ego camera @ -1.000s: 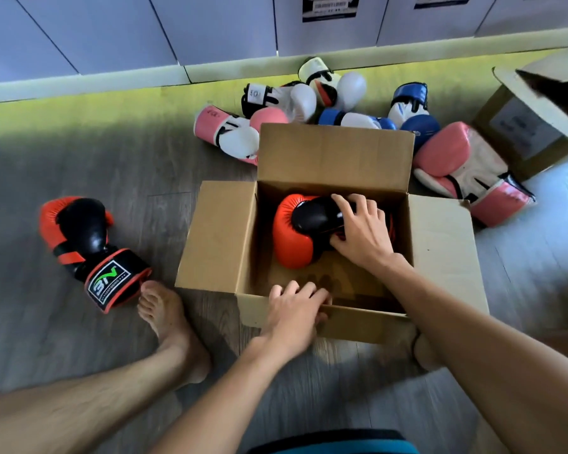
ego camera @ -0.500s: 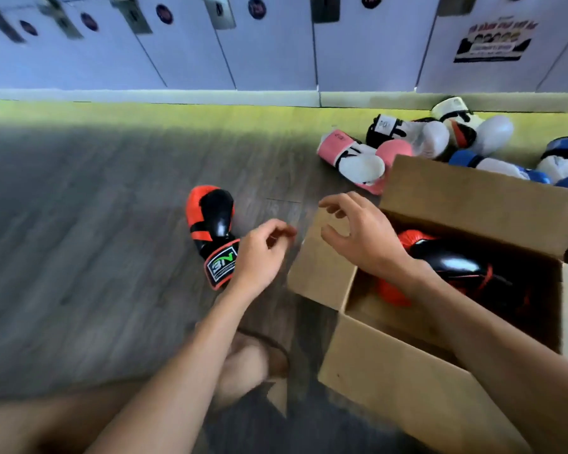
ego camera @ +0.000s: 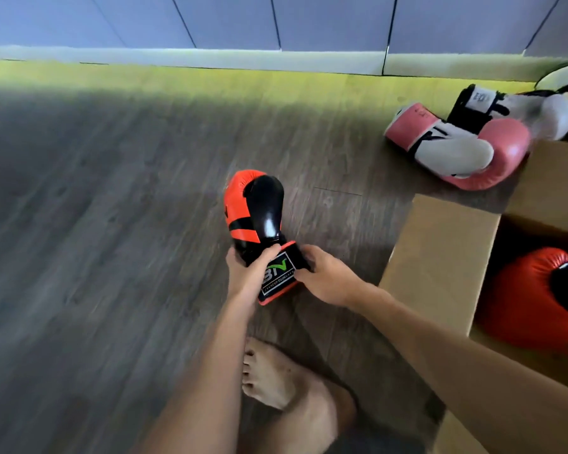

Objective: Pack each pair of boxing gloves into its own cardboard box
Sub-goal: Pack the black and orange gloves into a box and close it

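Note:
An orange-and-black boxing glove [ego camera: 254, 211] lies on the wooden floor at centre, its cuff towards me. My left hand [ego camera: 246, 276] grips the cuff from the left and my right hand [ego camera: 328, 280] grips it from the right. The open cardboard box [ego camera: 440, 257] stands at the right edge, its left flap spread out. Inside it lies the matching orange-and-black glove [ego camera: 532, 299], partly cut off by the frame.
A pink-and-white glove [ego camera: 463, 145] and a black-and-white glove [ego camera: 518, 109] lie on the floor behind the box, near the wall. My bare foot [ego camera: 286, 388] rests on the floor just below the held glove. Grey lockers line the far wall.
My right hand left the glove in the box and my left hand left the box's edge. Both reached left and closed on the cuff of the glove on the floor. The view swung left.

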